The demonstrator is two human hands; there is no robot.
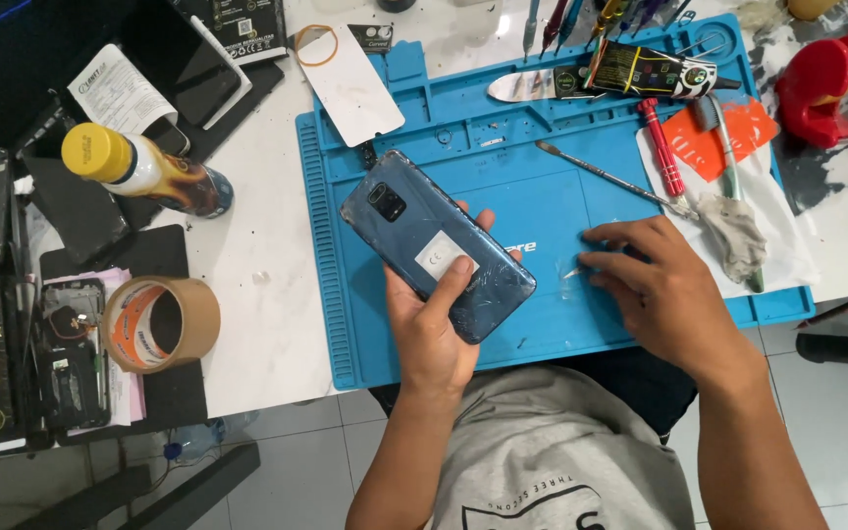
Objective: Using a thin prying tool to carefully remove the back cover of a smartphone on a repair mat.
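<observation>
Clearly the left hand (434, 329) holds a blue smartphone (436, 244) back side up, tilted above the blue work mat (503, 157), its fingers clamped around the phone's edges with the thumb pressed on a white sticker on the cracked back cover. The right hand (655, 285) rests on the mat just right of the phone, fingers drawn close together over a small clear scrap (573, 272); whether they pinch it cannot be told. Far on the mat lie a red screwdriver (662, 147) and a thin metal spudger (606, 177). A tape roll (161, 324) and a yellow-capped bottle (144, 172) sit on the white desk (267, 285) at left. By the look of it, this is the back-cover stage of a repair; the next move calls for a steady grip and a fine tool.
</observation>
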